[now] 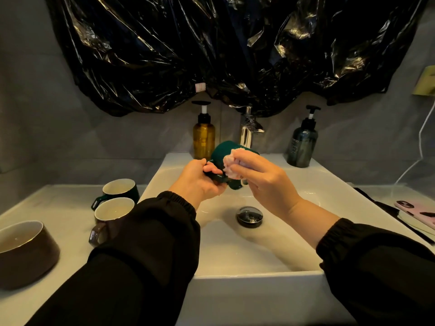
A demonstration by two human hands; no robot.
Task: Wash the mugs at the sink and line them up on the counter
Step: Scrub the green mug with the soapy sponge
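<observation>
Over the white sink [179,170], my left hand [200,182] grips a dark green mug [222,151] by its handle, tilted with its base pointing away toward the tap. My right hand [261,177] presses a pale pink sponge [231,165] against the mug's side. On the counter [58,208] to the left stand a green mug [118,189] and a brown mug [113,210], both upright with cream insides. A larger brown mug [26,252] stands at the far left, nearest me.
A chrome tap [246,135] rises behind the held mug, between an amber pump bottle [203,140] and a dark pump bottle [302,147]. The sink's chrome drain plug [249,216] lies below my hands. A pink phone [417,211] lies on the right counter. Black plastic sheeting [211,48] covers the wall.
</observation>
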